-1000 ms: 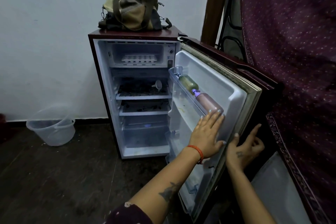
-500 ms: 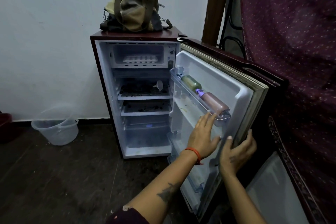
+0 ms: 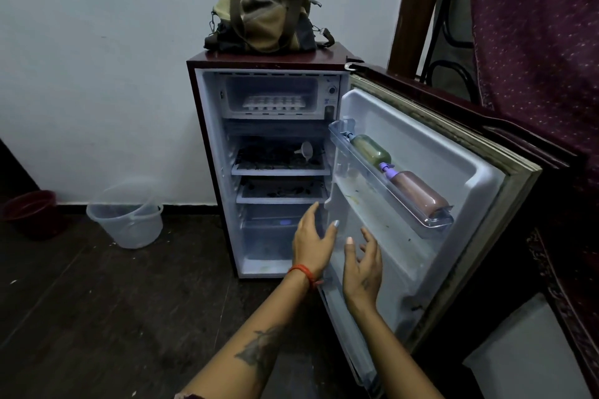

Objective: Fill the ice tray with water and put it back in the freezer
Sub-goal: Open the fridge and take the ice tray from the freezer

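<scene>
Only the head view to go on here. Small fridge (image 3: 214, 172) sits mid-frame with its door (image 3: 421, 172) swung open toward the right side of the frame. The ice tray (image 3: 274, 103) is in the freezer compartment (image 3: 227, 97) at the top of the fridge, upper centre of the frame, lying flat with its long axis running left to right across the opening, long side facing us.

Our left hand (image 3: 312, 246) and right hand (image 3: 363, 269) hang low in the centre, near the door's inner edge, fingers loosely spread and holding nothing.

We reckon the step now is reaching up for the tray. Best bet: go in level, grab the front long edge with both hands, and slide it straight out without tipping it.

Two bottles lie in the door shelf (image 3: 434, 223), a bag (image 3: 265, 13) sits on top, and a clear bucket (image 3: 129, 223) stands at lower left on the floor.
</scene>
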Demonstrator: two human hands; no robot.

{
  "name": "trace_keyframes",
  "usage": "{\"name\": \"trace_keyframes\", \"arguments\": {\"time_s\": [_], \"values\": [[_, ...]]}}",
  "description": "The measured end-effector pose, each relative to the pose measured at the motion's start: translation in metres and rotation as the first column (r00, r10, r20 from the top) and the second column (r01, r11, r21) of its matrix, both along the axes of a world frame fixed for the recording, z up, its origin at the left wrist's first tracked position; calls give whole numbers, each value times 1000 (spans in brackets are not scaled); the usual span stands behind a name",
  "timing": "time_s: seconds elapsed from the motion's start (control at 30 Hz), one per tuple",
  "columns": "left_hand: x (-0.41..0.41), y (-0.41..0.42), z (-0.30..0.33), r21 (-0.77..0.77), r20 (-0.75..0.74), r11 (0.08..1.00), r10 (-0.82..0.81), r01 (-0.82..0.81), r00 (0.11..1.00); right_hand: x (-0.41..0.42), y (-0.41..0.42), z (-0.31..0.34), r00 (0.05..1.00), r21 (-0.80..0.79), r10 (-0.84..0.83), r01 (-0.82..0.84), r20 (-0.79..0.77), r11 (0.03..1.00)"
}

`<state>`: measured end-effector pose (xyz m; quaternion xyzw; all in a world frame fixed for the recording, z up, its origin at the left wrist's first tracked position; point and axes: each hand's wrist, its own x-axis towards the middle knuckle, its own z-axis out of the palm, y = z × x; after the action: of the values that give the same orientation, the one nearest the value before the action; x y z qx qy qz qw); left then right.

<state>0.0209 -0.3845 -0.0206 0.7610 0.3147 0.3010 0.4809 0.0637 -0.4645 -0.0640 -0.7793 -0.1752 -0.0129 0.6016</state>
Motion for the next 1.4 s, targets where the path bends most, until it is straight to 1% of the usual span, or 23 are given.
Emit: {"name": "trace_keyframes", "arguments": {"time_s": [0.1,0.27,0.43,0.6,0.73,0.83,1.0,1.23,1.4], "values": [[-5,29,-2,-46,16,999,29,-29,999,-1,30,1,996,-18,65,-66,-59,998],[-6,85,-5,-96,5,993,66,-65,998,0,82,3,986,-23,136,-139,-95,990],[-4,139,-4,-128,2,989,80,-79,997,7,135,9,982,1,160,-160,-98,987],[1,186,0,-101,-8,992,71,-72,997,16,183,17,981,25,151,-149,-121,989],[10,211,0,-133,5,988,79,-78,997,29,211,23,982,-4,157,-158,-103,987],[21,227,0,-154,6,985,84,-82,996,45,230,27,982,9,157,-156,-103,988],[45,251,0,-154,17,983,99,-95,995,74,256,29,978,18,180,-179,-105,984],[80,287,5,-140,-10,981,133,-133,991,114,286,31,963,26,231,-230,-139,973],[103,310,5,-150,15,976,160,-156,987,144,309,30,958,11,253,-253,-134,967]]}}
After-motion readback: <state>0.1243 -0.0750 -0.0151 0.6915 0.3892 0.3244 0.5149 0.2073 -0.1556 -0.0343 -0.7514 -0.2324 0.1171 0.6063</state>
